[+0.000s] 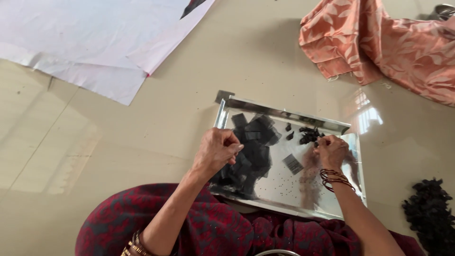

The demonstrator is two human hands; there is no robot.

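Red patterned cloth (199,227) covers the lap below both hands. Left hand (216,150) is curled, seemingly pinching a dark translucent square (235,150) over the shiny metal tray (284,115). Right hand (332,150) pinches small black pieces (309,135) just beyond its fingertips; better to take few at once.

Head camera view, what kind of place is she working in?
Probably a home floor used for handwork: polished floor tiles, a steel tray of small dark pieces, patterned cloth lying nearby.
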